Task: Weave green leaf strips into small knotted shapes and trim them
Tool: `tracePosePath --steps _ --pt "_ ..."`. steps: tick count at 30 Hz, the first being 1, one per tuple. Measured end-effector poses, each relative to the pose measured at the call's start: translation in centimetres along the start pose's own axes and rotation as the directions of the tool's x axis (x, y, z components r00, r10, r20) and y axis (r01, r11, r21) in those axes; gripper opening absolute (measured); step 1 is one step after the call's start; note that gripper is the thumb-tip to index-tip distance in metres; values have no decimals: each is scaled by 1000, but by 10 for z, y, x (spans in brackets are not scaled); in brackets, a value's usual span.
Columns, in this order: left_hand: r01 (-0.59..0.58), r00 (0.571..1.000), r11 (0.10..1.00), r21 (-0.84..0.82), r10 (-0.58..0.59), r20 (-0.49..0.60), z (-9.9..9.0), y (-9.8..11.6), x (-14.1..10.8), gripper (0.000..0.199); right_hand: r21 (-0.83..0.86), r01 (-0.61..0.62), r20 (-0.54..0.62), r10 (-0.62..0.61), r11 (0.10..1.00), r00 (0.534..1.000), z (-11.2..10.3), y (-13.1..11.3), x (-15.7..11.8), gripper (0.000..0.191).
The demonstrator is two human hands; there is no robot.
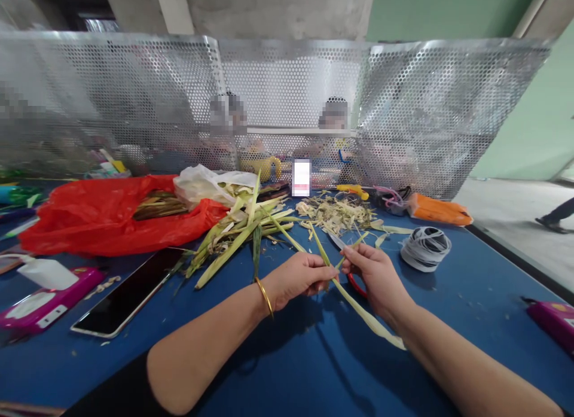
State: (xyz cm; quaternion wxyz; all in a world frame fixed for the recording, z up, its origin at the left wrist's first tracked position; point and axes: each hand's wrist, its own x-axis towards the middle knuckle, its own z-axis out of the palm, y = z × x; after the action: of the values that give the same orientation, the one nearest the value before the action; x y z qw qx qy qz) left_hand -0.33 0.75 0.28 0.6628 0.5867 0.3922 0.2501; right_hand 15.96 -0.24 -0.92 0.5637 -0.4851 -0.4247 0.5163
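Observation:
My left hand [309,274], a gold bangle on its wrist, is closed on a long pale-green leaf strip [365,318]. One end of the strip trails toward my right forearm; the other points up and away. My right hand [370,276] pinches a thin green end of leaf [359,242] close by; whether it belongs to the same strip I cannot tell. Scissors with red handles [357,286] show behind my right hand, which partly hides them. A heap of green leaves [233,249] lies beyond my left hand, and a pile of dry scraps [338,213] is farther back.
A red plastic bag [103,213] and a phone [130,294] lie at left, near a purple power strip [58,303]. On the right are a wound roll of cord [426,249] and an orange packet [439,209]. A perforated metal screen [287,82] stands behind the blue table [278,363].

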Motion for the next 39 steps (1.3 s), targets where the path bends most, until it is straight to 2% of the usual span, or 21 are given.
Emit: tracePosePath --steps 3,9,15,18,20,22,24,25,26,27,29,31,32,33,35,39 --pt "-2 1000 1000 10 2 -1 0 0 0 35 -5 4 21 -3 1000 1000 -1 -1 1 33" --pt "47 998 999 2 -47 -52 1 1 -1 30 2 -95 91 95 995 991 -6 -6 6 32" --pt "29 996 1000 2 -28 -88 2 -3 1 36 -30 -100 151 104 995 983 -5 -7 4 32" --pt "-7 994 1000 24 10 -112 2 -3 1 35 -13 -53 38 54 998 998 -9 -7 8 32" --pt "-9 993 1000 28 12 -118 2 -2 0 34 -2 30 -76 -30 1000 997 -14 -9 14 31" --pt "-4 994 999 50 10 -112 3 -2 -1 32 -48 173 -211 -179 984 961 -20 -14 19 28" --pt "-10 995 994 111 21 -98 4 -2 -2 31 -204 322 -288 -372 924 883 -25 -21 21 26" --pt "-22 996 987 156 36 -87 5 -3 -3 32 -312 374 -260 -457 874 851 -26 -24 21 24" --pt "-39 996 978 205 55 -73 6 -5 -3 33 -417 407 -178 -511 813 841 -25 -27 19 22" --pt "-59 996 966 253 75 -56 7 -6 -4 34 -503 424 -58 -519 753 853 -24 -29 17 22" --pt "-94 994 938 335 106 -18 9 -8 -4 34 -585 432 193 -399 686 896 -19 -30 10 24" --pt "-100 994 913 396 106 8 12 -9 -5 34 -561 402 367 -218 723 904 -13 -26 4 26" --pt "-93 995 902 421 95 16 13 -10 -5 35 -532 372 414 -149 761 898 -10 -23 1 28" --pt "-87 996 893 442 87 20 14 -10 -5 35 -499 337 437 -104 799 894 -8 -20 0 31" --pt "-93 995 882 461 93 21 15 -9 -6 34 -431 263 409 -73 863 910 -4 -15 -2 36" --pt "-87 996 884 459 68 57 17 -11 -7 30 -332 184 203 -121 925 972 -4 -14 -1 34"
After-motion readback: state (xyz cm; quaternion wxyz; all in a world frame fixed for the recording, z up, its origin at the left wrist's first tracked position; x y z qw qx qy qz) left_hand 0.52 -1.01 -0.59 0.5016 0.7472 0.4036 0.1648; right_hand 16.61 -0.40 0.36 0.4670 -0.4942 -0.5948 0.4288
